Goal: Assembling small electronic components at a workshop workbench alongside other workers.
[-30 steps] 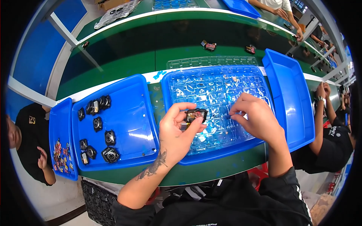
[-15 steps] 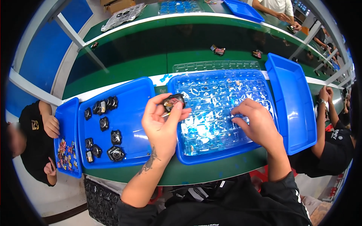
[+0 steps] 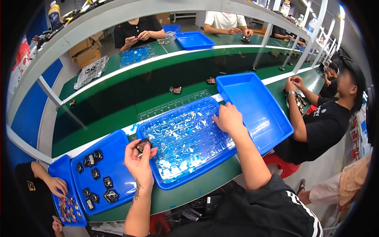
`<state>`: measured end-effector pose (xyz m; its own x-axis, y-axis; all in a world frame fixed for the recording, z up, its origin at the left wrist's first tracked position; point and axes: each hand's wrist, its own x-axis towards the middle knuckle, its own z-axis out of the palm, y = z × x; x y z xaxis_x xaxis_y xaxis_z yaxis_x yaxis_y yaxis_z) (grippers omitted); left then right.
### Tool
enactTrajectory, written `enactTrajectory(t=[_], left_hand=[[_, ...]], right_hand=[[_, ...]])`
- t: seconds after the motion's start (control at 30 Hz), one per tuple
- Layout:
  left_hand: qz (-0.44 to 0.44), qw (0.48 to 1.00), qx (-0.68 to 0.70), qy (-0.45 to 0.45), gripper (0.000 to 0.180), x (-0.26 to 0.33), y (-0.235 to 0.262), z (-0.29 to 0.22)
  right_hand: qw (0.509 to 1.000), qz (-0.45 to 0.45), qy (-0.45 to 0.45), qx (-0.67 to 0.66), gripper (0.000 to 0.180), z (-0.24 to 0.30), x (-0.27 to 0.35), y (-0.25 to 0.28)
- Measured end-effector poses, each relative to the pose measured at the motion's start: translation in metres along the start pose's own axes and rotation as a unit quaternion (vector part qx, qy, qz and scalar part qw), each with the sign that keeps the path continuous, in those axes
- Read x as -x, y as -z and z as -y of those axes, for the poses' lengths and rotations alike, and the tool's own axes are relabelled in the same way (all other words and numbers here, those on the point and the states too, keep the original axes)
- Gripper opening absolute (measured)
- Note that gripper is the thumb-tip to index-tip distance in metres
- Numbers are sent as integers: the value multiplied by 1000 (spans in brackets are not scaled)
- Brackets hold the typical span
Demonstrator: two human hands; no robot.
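And there it is, the black gadget (image 3: 144,145) pinched in your left hand (image 3: 137,161), your right hand (image 3: 229,118) out over the clear tray (image 3: 185,138)!
Your left fingers grip the gadget, thumb against it, at the left edge of the middle blue tray (image 3: 197,172); over on the other side, your right fingers curl down near the far right corner of the clear tray, and whether they hold anything, you can't tell from here. That shiny clear tray sits in the middle blue tray on the green desk (image 3: 179,195). To your left, more black gadgets (image 3: 111,196) lie in the left blue tray (image 3: 121,173), and beyond it a co-worker's hand (image 3: 57,186) hovers over small colourful parts (image 3: 69,211). Off your right, a deep blue bin (image 3: 256,112) stands just beside the clear tray.
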<state>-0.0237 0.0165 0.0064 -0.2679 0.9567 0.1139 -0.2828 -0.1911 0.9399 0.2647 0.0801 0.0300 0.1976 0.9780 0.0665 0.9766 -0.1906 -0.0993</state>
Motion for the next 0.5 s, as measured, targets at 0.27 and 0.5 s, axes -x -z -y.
enactTrajectory(t=[0.27,0.5], left_hand=[[-1,999,29,-34,28,-4,3,1],[-2,997,35,-67,27,-10,6,0]], right_hand=[[997,-55,12,-59,42,-2,-3,-12],[844,-5,-65,-533,44,-15,-13,-3]])
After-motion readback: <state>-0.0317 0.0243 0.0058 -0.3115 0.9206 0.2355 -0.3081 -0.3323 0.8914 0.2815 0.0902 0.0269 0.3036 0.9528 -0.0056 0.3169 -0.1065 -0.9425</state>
